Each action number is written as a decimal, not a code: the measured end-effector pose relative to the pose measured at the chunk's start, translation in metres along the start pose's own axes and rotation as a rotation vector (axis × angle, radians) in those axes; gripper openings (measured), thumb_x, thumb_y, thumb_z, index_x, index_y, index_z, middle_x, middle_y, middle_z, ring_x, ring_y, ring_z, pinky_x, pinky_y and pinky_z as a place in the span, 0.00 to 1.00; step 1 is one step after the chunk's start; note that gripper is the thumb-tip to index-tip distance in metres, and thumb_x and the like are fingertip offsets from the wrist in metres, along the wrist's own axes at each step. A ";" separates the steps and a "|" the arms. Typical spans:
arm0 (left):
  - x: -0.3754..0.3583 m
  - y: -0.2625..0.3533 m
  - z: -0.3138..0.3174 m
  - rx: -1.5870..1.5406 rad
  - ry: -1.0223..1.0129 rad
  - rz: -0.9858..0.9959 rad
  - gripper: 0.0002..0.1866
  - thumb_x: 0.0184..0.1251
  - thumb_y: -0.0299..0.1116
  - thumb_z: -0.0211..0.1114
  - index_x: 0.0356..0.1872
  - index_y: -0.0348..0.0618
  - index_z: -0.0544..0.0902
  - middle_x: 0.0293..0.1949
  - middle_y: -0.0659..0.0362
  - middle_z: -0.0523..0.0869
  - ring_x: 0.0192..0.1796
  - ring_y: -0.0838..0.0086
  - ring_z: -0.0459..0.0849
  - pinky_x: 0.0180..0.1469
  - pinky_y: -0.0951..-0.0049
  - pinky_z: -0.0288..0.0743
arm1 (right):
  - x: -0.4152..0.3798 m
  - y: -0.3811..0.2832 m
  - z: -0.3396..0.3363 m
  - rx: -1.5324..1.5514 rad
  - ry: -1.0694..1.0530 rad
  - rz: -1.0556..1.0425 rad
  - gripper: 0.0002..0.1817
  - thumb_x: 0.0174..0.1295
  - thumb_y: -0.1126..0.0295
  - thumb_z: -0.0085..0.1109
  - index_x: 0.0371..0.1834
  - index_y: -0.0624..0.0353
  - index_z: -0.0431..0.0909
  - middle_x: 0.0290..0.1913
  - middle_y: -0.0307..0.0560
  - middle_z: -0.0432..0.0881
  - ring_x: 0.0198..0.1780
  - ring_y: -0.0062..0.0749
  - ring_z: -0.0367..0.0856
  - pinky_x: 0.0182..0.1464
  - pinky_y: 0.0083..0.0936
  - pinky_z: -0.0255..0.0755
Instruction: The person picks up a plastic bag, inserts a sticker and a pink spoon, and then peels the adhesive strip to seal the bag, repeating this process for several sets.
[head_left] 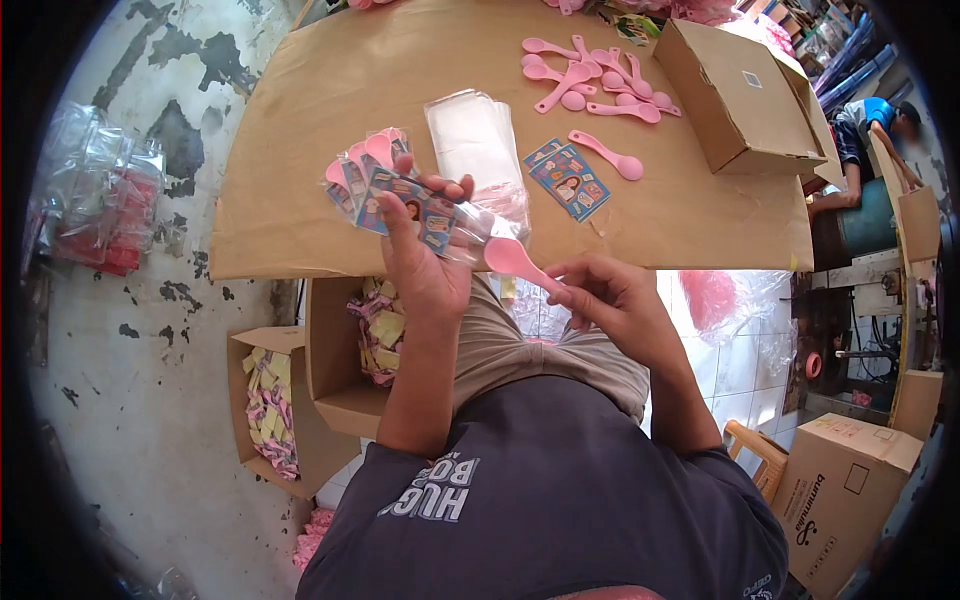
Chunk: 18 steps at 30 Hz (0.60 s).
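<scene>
We find the left hand [425, 262] partly curled, thumb pressed over a clear plastic sleeve holding a blue printed card [432, 222], with a fan of clear packets containing pink spoons [350, 178] gripped behind it. The right hand [612, 300] is closed to a pinch on the handle end of a pink plastic spoon [512, 259], whose round bowl is at the mouth of the sleeve; whether its rim is already inside we cannot tell. For this insertion we would advise keeping the sleeve mouth spread, lining the spoon up with the card's long side, and pushing gently from the handle so that the thin film neither creases nor splits. In our judgement the fanned packets burden the left hand and could slip or hinder the thumb. Beyond the hands, on the brown-covered worktop [300, 120], we note a stack of flat, clear plastic sleeves [465, 135], two blue printed cards [572, 183], one loose pink spoon [607, 156] and a heap of further pink spoons [575, 78]. A brown cardboard box [730, 100] takes up the right side. Below the front edge, we record a cardboard carton of yellow and pink pieces [345, 395] near the left forearm.
</scene>
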<state>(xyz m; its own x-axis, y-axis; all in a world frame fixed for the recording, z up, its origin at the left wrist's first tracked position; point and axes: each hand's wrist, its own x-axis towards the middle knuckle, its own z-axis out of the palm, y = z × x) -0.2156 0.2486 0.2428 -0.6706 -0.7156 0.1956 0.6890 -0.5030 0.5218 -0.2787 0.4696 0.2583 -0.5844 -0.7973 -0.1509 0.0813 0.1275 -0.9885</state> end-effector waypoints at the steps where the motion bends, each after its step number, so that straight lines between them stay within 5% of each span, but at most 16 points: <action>1: -0.005 -0.002 0.003 -0.010 0.001 -0.059 0.29 0.79 0.53 0.60 0.68 0.42 0.72 0.45 0.58 0.82 0.47 0.70 0.83 0.70 0.54 0.76 | 0.001 -0.001 0.002 0.014 -0.012 -0.019 0.16 0.74 0.73 0.63 0.62 0.66 0.78 0.40 0.41 0.89 0.34 0.17 0.84 0.37 0.18 0.80; 8: -0.019 -0.014 0.010 -0.050 -0.026 -0.242 0.32 0.81 0.56 0.56 0.70 0.40 0.67 0.44 0.57 0.81 0.48 0.69 0.83 0.68 0.53 0.78 | 0.008 0.002 0.017 0.295 0.006 -0.112 0.17 0.74 0.76 0.62 0.63 0.69 0.77 0.50 0.45 0.87 0.48 0.24 0.89 0.51 0.24 0.85; 13: -0.031 -0.020 0.016 -0.170 -0.061 -0.414 0.33 0.82 0.55 0.55 0.73 0.39 0.65 0.46 0.58 0.79 0.47 0.73 0.83 0.68 0.60 0.78 | 0.020 0.016 0.025 0.144 0.195 -0.188 0.14 0.68 0.73 0.71 0.48 0.62 0.75 0.43 0.38 0.84 0.38 0.14 0.80 0.35 0.15 0.73; 18: -0.039 -0.023 0.013 -0.267 -0.042 -0.519 0.28 0.84 0.50 0.54 0.71 0.40 0.67 0.47 0.57 0.81 0.49 0.71 0.85 0.57 0.65 0.84 | 0.032 0.027 0.041 0.079 0.338 -0.390 0.19 0.62 0.71 0.77 0.47 0.59 0.73 0.38 0.33 0.77 0.34 0.12 0.73 0.31 0.14 0.65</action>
<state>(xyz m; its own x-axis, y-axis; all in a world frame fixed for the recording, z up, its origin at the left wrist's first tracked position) -0.2089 0.2944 0.2341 -0.9454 -0.3258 0.0059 0.3092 -0.8913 0.3315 -0.2623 0.4233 0.2268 -0.8104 -0.5398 0.2277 -0.1416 -0.1966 -0.9702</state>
